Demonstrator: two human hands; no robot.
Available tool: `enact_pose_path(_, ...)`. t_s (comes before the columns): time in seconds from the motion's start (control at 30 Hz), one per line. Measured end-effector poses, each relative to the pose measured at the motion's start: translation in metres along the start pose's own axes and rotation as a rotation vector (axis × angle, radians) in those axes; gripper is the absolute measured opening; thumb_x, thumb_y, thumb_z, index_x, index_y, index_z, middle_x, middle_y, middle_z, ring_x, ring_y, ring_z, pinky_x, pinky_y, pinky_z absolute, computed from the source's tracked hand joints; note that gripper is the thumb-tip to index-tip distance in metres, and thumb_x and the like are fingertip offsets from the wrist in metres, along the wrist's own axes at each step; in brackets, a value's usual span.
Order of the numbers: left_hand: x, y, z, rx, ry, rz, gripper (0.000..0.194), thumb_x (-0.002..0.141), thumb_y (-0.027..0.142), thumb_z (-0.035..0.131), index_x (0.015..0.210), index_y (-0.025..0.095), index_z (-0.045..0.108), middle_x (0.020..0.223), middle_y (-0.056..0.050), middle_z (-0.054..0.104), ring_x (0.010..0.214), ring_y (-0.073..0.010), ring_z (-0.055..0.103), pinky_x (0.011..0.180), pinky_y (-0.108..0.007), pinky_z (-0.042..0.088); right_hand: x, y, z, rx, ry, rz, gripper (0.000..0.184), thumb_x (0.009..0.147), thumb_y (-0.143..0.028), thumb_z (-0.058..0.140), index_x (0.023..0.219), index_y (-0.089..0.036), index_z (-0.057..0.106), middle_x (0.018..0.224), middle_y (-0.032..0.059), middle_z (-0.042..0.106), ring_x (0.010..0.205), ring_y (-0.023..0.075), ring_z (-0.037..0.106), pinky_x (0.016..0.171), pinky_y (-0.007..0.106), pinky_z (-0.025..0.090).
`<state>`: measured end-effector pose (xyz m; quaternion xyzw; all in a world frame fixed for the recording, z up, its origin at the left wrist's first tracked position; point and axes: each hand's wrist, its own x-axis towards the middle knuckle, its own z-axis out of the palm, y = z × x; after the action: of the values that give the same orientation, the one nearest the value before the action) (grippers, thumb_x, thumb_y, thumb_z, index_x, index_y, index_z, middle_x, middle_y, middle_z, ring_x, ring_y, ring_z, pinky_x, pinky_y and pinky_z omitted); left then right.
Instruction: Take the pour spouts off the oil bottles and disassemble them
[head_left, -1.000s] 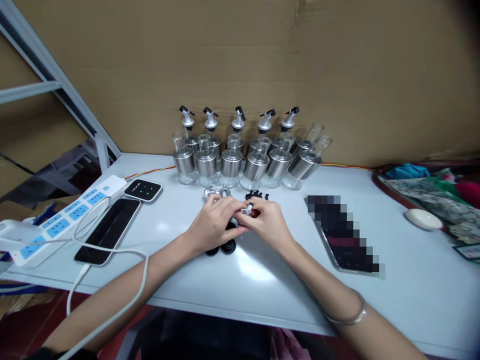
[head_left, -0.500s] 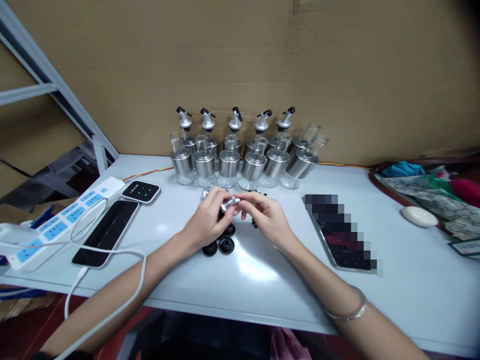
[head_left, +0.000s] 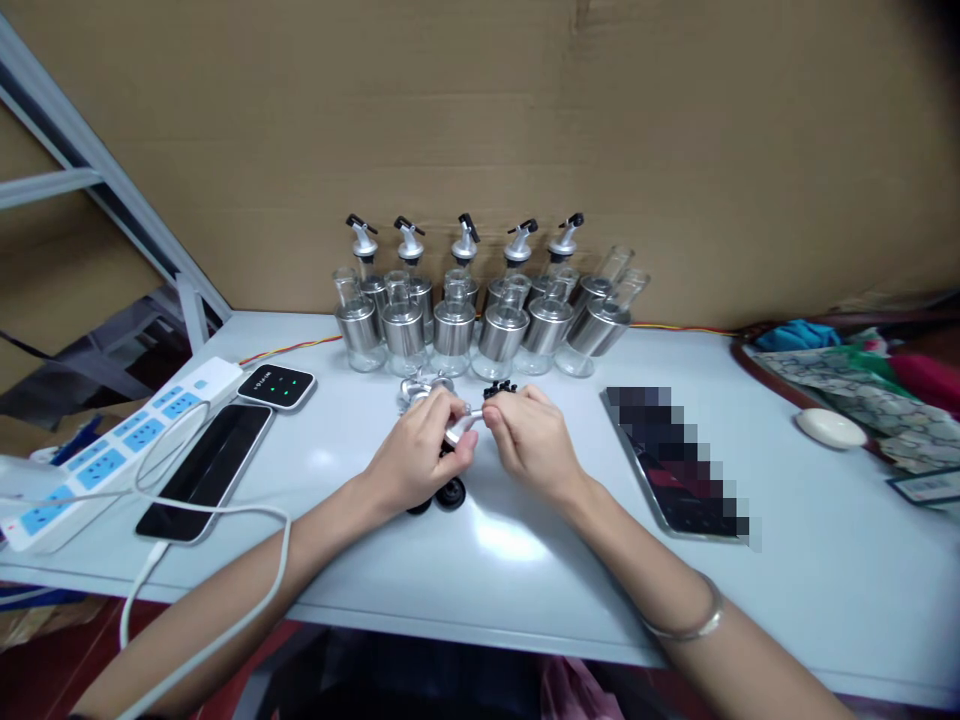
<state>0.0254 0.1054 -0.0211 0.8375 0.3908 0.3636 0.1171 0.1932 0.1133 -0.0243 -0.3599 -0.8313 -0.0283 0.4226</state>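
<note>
Gleaming above the table (head_left: 525,595), a silver spout (head_left: 455,432) is grasped by the left hand (head_left: 416,448), its narrow tip clasped in the curled fingers of the right hand (head_left: 536,440). Round black caps (head_left: 451,494) are partly hidden below; glass bottles (head_left: 454,330) are lined up behind.

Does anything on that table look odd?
Yes. The white cable passes in front of the left forearm and might snag. The rightmost bottles appear tilted, perhaps just lens distortion. The right phone is partly covered by blocky pixels.
</note>
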Motion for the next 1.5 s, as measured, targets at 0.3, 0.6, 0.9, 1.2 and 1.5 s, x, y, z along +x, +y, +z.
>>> enact_pose_path(0.3, 0.002, -0.011, -0.004, 0.149, 0.086, -0.039, 0.006, 0.088, 0.024, 0.048, 0.090, 0.018, 0.048, 0.095, -0.006, 0.057, 0.093, -0.0202, 0.055, 0.081, -0.035, 0.039, 0.010, 0.035, -0.023, 0.308, 0.051, 0.665, 0.020, 0.075, -0.033, 0.057, 0.073, -0.015, 0.066, 0.070, 0.0030, 0.063, 0.062, 0.0131, 0.052, 0.058, 0.025, 0.039)
enact_pose_path(0.6, 0.002, -0.010, -0.005, 0.146, 0.118, 0.016, 0.003, 0.085, 0.020, 0.052, 0.087, 0.018, 0.051, 0.093, -0.005, 0.059, 0.095, -0.0203, 0.056, 0.083, -0.034, 0.038, 0.004, 0.053, -0.031, 0.188, -0.504, 0.825, 0.017, 0.071, -0.019, 0.050, 0.066, -0.014, 0.066, 0.056, 0.0010, 0.062, 0.053, 0.0134, 0.054, 0.058, 0.025, 0.039)
enact_pose_path(0.9, 0.003, -0.008, -0.006, 0.157, 0.129, 0.012, 0.003, 0.085, 0.019, 0.052, 0.086, 0.017, 0.053, 0.092, -0.005, 0.060, 0.093, -0.0200, 0.055, 0.082, -0.034, 0.039, 0.006, 0.050, -0.032, 0.067, -0.763, 0.789, 0.025, 0.080, -0.034, 0.053, 0.067, -0.015, 0.065, 0.058, 0.0016, 0.063, 0.056, 0.0124, 0.053, 0.059, 0.025, 0.038)
enact_pose_path(1.2, 0.003, -0.009, -0.005, 0.162, 0.128, 0.027, 0.004, 0.083, 0.018, 0.054, 0.087, 0.016, 0.053, 0.092, -0.006, 0.061, 0.092, -0.0209, 0.056, 0.080, -0.035, 0.039, 0.008, 0.037, -0.026, 0.182, -0.729, 0.911, 0.035, 0.083, -0.039, 0.051, 0.060, -0.014, 0.060, 0.054, 0.0046, 0.063, 0.047, 0.0122, 0.054, 0.055, 0.024, 0.043)
enact_pose_path(1.5, 0.002, -0.013, -0.002, -0.068, 0.146, 0.012, 0.005, 0.082, 0.013, 0.054, 0.085, 0.016, 0.052, 0.105, -0.010, 0.057, 0.098, -0.0179, 0.058, 0.085, -0.033, 0.048, 0.008, 0.035, -0.026, 0.151, -0.740, 0.833, 0.033, 0.082, -0.033, 0.052, 0.057, -0.014, 0.061, 0.050, 0.0028, 0.060, 0.046, 0.0106, 0.050, 0.054, 0.024, 0.038)
